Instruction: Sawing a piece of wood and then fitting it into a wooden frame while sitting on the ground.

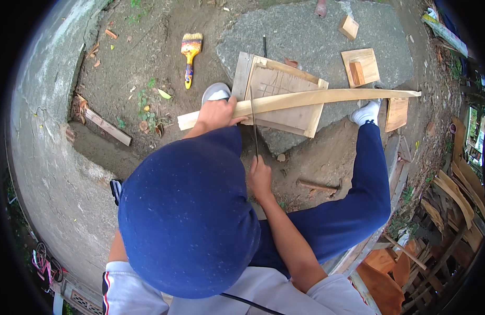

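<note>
- Lath [331, 96], long, pale and smooth-faced, lies crosswise over a shallow wooden frame [319, 113] and looks gently bowed in this wide view.
- The left hand [217, 112] grips it near its left end, fingers folded over the upper edge.
- The right hand [259, 177] is closed around the near end of a thin, dark saw [254, 128]; the handle is hidden in the fist.
- The narrow metal blade crosses the lath just right of the left hand.
- The frame has pale, straight rails around a flat, brownish panel [271, 86] marked with dark ruled lines; a weathered grey board [242, 76] runs along its left side.
- Beneath is a rough, angular grey stone slab [305, 31], bearing a slim dark stick [264, 46], a chunky wood block [349, 27] and a squarish board [369, 59] with a small reddish block [356, 73] on it.
- On the gritty brown soil lie a flat paintbrush [190, 58], its bristles pale and handle yellow, and a wooden-handled tool [316, 185].
</note>
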A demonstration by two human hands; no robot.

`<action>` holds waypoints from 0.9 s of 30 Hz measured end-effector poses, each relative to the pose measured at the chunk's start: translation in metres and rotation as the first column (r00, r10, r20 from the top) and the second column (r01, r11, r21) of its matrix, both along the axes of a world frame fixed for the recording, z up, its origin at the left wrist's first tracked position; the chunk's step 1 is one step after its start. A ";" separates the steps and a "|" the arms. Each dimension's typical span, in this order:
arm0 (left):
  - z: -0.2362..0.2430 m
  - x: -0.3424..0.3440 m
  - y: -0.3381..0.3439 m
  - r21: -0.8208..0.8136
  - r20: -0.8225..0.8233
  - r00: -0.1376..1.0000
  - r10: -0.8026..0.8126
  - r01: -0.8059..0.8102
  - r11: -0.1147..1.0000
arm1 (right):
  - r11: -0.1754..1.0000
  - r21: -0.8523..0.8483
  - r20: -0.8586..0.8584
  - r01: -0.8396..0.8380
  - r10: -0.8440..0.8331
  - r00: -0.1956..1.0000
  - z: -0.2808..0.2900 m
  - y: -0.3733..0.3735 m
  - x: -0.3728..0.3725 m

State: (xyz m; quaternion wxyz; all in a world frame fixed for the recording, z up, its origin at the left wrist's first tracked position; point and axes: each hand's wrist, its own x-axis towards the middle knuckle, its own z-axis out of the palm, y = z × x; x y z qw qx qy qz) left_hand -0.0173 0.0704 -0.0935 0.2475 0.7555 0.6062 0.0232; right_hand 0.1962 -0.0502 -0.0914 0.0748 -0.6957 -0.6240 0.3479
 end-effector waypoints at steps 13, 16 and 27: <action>-0.007 -0.001 -0.001 -0.053 0.064 0.998 0.013 -0.009 0.999 | 0.999 -0.035 -0.034 0.026 -0.027 0.999 0.003 -0.010 -0.001; -0.006 0.000 -0.002 -0.005 0.047 0.999 0.022 -0.021 1.000 | 0.999 -0.031 -0.022 0.029 -0.029 0.999 0.005 -0.005 -0.001; -0.003 0.001 0.002 -0.064 0.044 0.999 0.004 -0.001 0.998 | 0.994 -0.107 0.021 -0.005 0.007 1.000 0.003 -0.011 0.002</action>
